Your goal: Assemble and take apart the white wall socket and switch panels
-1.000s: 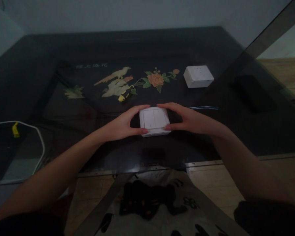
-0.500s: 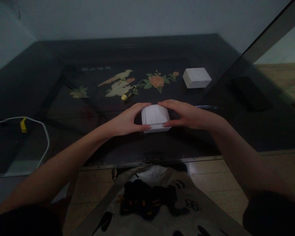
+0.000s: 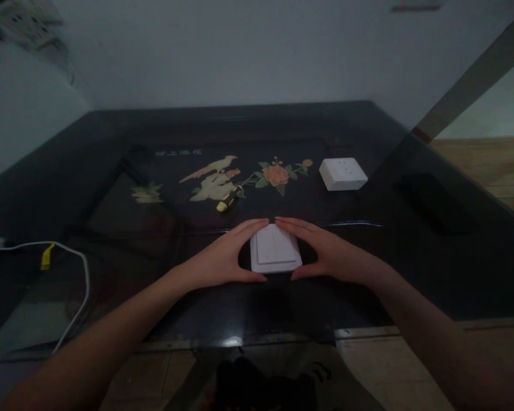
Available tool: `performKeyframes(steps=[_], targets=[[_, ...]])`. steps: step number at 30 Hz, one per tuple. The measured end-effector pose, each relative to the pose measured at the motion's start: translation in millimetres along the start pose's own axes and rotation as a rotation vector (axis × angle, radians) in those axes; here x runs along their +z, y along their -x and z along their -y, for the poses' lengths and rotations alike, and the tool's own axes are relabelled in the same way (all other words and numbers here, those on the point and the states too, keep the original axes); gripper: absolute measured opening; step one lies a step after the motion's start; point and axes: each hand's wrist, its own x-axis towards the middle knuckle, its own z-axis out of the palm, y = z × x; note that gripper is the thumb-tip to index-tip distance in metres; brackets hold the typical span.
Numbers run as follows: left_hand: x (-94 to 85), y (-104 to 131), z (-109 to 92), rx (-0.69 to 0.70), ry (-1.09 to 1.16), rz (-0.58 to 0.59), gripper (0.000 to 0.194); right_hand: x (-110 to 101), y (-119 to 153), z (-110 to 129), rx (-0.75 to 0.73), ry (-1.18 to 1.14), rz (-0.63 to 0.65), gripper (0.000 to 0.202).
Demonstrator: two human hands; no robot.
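A white double-rocker light switch [image 3: 277, 246] lies face up on the dark table in front of me. My left hand [image 3: 223, 258] curves around its left side, fingertips at the far edge and thumb along the near edge. From the other side my right hand [image 3: 332, 254] frames it the same way, with a ring on one finger. Both hands grip the switch by its edges, and gaps show between the palms and its sides. Beyond them a screwdriver [image 3: 228, 203] with a yellow-and-black handle rests on the table.
A white socket box [image 3: 343, 174] stands at the back right. A dark flat object [image 3: 434, 202] lies farther right. On the left runs a white cable [image 3: 85, 274] with a yellow tag [image 3: 46, 257]. The glossy tabletop [image 3: 223, 128] bears a bird-and-flower picture and meets the wall.
My view has tilted up, so everything sits lower in the picture. The switch, earlier looking thicker and tilted, now lies flat on the table, with both hands still around it.
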Motion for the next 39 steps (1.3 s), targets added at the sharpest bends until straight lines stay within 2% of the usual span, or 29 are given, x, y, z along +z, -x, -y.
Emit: performKeyframes(steps=[7,14,16,19,21,22,25,28,30,32,39], targets=[[-1.1,0,-3,-0.052,-0.069,0.023,0.101,0,0,4,0.025,0.082,0.025,0.099],[2.8,2,1,-0.066,0.004,0.052,0.11,2,1,1,0.106,-0.036,0.068,0.099],[-1.1,2,3,-0.085,0.035,0.098,0.116,0,2,0,0.145,-0.078,0.083,0.097],[-12.0,5,6,-0.118,0.094,0.132,0.12,-4,5,-2,0.205,-0.143,0.097,0.105],[-19.0,5,8,-0.153,0.203,0.111,0.112,-7,7,-3,0.229,-0.194,0.083,0.108],[-21.5,5,8,-0.174,0.29,0.089,0.101,-8,7,-3,0.238,-0.219,0.059,0.103],[-22.9,2,7,-0.233,0.527,-0.044,0.059,-9,6,-4,0.25,-0.299,-0.071,0.076],[-17.0,-3,6,-0.302,0.476,-0.202,0.04,-7,1,-6,0.28,-0.366,-0.2,0.052],[-11.4,-5,4,-0.342,0.403,-0.237,0.035,-2,-3,-7,0.308,-0.379,-0.252,0.044],[-5.3,-5,2,-0.366,0.395,-0.221,0.035,5,-8,-8,0.32,-0.378,-0.282,0.04],[11.3,-5,2,-0.418,0.567,-0.106,0.044,25,-21,-10,0.323,-0.409,-0.359,0.027]])
